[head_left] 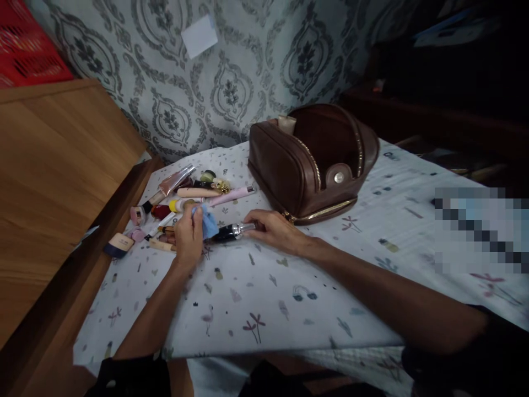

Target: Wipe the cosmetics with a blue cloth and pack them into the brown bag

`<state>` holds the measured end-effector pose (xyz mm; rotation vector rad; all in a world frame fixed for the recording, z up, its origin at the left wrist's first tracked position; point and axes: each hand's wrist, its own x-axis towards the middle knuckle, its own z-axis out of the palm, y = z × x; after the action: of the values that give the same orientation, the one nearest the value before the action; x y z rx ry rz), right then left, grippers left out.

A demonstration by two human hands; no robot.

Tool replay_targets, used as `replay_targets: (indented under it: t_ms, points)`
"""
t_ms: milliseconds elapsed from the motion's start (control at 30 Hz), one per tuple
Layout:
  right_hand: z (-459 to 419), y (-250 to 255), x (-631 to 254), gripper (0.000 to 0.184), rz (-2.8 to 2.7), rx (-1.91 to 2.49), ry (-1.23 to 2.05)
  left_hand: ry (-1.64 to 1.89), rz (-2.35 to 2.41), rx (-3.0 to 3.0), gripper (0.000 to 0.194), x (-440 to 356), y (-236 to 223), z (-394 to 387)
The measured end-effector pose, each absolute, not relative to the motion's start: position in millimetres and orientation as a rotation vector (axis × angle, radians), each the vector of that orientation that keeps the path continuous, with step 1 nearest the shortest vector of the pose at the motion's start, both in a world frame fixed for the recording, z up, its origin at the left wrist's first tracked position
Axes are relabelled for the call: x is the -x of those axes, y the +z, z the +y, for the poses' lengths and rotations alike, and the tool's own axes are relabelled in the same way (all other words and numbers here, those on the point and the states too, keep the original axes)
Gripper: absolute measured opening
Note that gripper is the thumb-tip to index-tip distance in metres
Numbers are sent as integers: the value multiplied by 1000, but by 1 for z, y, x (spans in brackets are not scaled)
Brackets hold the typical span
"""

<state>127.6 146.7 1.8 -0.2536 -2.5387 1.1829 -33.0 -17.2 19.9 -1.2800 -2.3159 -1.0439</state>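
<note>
My left hand point(188, 234) is closed round a small blue cloth point(208, 221), which is pressed against the dark end of a black and silver makeup brush point(231, 231). My right hand point(275, 229) pinches the brush's silver handle end and holds it just above the patterned white tablecloth point(264, 292). Behind my left hand lies a heap of cosmetics point(185, 196): tubes, brushes, small jars and a pink pen-shaped item.
An open brown leather toiletry bag point(309, 160) with a gold zip stands behind my right hand. A wooden cabinet point(53, 182) borders the table on the left. Patterned wallpaper point(231, 71) is at the back; a blurred patch lies at the right.
</note>
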Motion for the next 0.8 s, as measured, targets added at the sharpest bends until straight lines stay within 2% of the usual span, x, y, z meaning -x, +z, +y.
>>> replay_targets:
  t_ms: [67,233,300,467,800]
  points:
    - [147,0,-127,17,-2547,252,1176,-1060,-2282,1465,38,25,21,-12]
    - [146,-1,-126,19,-2557,231,1096,-314,-2245,2088,58,10,22,-2]
    - [145,-1,-126,23,-2563,248,1071,-216,-2286,2082,61,14,22,-3]
    - [143,0,-126,30,-2530,272,1088,-301,-2350,2019,63,35,16,-12]
    - [146,-7,-124,29,-2346,53,1353,-775,-2455,1924,44,31,14,-17]
